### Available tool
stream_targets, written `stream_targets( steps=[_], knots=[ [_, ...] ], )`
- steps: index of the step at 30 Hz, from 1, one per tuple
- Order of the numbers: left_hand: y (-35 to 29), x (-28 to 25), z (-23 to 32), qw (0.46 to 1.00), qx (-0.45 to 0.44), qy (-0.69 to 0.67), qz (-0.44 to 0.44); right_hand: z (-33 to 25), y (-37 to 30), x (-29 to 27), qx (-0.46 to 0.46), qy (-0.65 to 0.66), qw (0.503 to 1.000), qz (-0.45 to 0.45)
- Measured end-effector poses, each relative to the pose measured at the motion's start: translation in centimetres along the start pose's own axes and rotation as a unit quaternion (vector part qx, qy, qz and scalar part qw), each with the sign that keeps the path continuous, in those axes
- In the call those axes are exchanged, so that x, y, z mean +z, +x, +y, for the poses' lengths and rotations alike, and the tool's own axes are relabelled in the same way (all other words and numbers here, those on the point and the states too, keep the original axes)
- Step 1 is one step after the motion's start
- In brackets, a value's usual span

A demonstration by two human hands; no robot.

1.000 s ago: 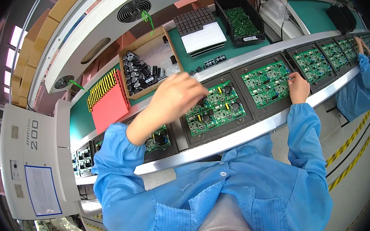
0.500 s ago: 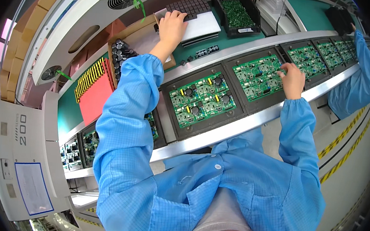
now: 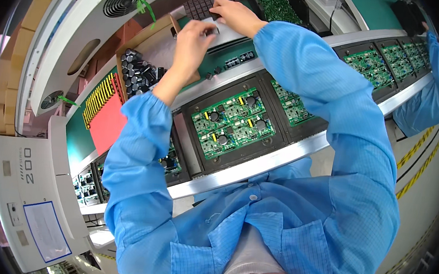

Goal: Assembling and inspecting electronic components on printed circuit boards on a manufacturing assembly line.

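My left hand is over the edge of a white block-like stack, thumb and fingers pinched round a small dark component. Just right of it, my right hand reaches across to a block of dark square components lying on the stack. Its fingers are closed together at the near edge of these squares; whatever they hold is hidden. Below my hands, a green circuit board sits in a black carrier, with round black parts and yellow parts on it. My right sleeve partly covers another circuit board.
A cardboard box with black cylindrical capacitors stands at left, beside yellow parts on a red sheet. A black bin holds small green parts. Loose capacitors lie near the metal rail. A co-worker's sleeve is at far right.
My right hand has left the right-hand circuit board and moved up and left to the dark squares. My left hand has drawn back slightly from them, pinching a small dark component.
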State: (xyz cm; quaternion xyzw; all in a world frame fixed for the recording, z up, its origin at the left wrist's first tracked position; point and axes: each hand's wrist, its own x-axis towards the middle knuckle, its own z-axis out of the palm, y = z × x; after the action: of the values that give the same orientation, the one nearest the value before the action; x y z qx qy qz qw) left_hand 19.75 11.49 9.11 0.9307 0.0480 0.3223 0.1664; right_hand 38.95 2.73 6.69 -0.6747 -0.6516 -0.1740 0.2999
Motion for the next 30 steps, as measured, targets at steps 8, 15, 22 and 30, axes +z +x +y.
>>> stream_targets(
  steps=[8,15,22,30],
  knots=[
    [-4.7,5.8,7.3,0.97,-0.062,-0.153,-0.178,-0.3,0.5,-3.3,-0.08,0.146,0.976,0.138],
    [-0.7,14.6,11.5,0.962,0.035,-0.113,-0.246,4.5,-11.1,-17.4,0.169,0.122,0.978,0.008],
    [0.7,18.0,12.5,0.945,0.043,-0.031,-0.322,9.7,-25.4,-19.4,0.207,0.081,0.96,-0.169],
    [1.2,18.1,13.5,0.936,0.051,-0.009,-0.347,10.8,-27.0,-16.9,0.17,0.077,0.964,-0.189]
  ],
)
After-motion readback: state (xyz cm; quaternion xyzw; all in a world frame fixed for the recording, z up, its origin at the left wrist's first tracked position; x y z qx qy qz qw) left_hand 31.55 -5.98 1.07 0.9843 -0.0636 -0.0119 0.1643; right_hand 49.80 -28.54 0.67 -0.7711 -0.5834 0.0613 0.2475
